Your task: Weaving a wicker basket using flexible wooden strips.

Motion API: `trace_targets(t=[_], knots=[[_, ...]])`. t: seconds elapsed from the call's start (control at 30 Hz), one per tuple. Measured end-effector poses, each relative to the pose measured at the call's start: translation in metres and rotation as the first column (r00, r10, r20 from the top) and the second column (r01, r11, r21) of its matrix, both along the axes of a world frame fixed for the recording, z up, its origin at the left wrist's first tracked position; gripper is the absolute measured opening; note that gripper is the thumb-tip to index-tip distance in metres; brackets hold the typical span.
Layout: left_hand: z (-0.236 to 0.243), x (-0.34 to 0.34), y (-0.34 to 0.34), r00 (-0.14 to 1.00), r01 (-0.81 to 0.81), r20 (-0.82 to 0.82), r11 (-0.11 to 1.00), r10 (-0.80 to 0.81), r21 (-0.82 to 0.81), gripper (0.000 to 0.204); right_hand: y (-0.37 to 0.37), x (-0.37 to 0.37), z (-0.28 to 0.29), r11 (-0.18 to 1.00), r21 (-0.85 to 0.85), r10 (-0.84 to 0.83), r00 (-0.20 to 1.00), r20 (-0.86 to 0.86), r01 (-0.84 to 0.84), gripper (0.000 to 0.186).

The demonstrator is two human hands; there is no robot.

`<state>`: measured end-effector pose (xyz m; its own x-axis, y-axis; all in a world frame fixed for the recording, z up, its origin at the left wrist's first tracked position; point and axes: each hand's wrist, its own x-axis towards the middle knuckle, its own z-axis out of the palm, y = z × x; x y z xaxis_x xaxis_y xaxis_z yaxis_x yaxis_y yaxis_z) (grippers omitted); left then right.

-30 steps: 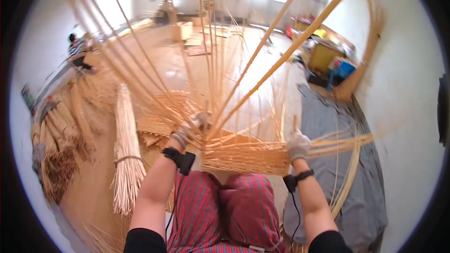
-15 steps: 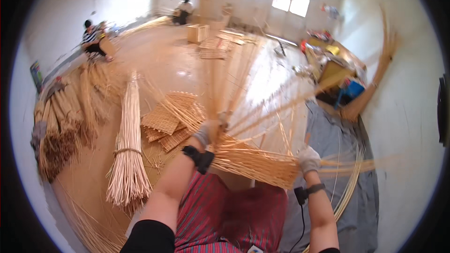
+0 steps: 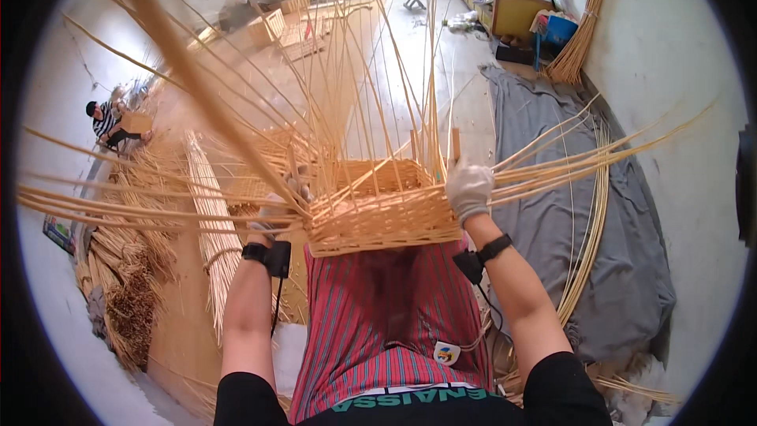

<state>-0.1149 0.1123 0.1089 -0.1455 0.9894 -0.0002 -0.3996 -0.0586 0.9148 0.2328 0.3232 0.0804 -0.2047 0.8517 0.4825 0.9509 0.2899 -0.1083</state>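
Observation:
A half-woven rectangular wicker basket (image 3: 382,221) is held level in front of my body, above my lap. Long loose willow rods (image 3: 402,63) stand up from its rim and fan out to both sides. My left hand (image 3: 274,209), in a pale glove, grips the basket's left end; rods crossing in front hide part of its fingers. At the right end my right hand (image 3: 471,188), also gloved, is closed round the corner beside a short upright wooden stake (image 3: 455,144). A red striped apron (image 3: 386,308) covers my lap under the basket.
Left of me lie a tied bundle of peeled rods (image 3: 213,229) and darker rod bundles (image 3: 122,284). A grey cloth (image 3: 607,268) with long rods on it spreads at right. Another person (image 3: 114,122) sits far left. A cluttered bench (image 3: 512,0) stands at the back right.
The basket has turned from a tilted position to level, its open top now showing. Both hands have shifted to its two ends, and my view has swung to the right.

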Motion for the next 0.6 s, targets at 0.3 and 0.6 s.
trace_targets(t=[0.3,0.6], knots=[[-0.106,-0.003,-0.015,0.903,-0.375,0.25,0.925,0.349,0.065,0.038,-0.047,0.037,0.009,0.966,-0.143,0.159,0.93,-0.333,-0.216,0.03],[-0.126,0.098,-0.073,0.705,-0.535,-0.499,0.84,0.504,0.091,0.064,-0.181,0.274,-0.208,0.723,-0.688,-0.058,0.987,-0.149,-0.061,0.035]])
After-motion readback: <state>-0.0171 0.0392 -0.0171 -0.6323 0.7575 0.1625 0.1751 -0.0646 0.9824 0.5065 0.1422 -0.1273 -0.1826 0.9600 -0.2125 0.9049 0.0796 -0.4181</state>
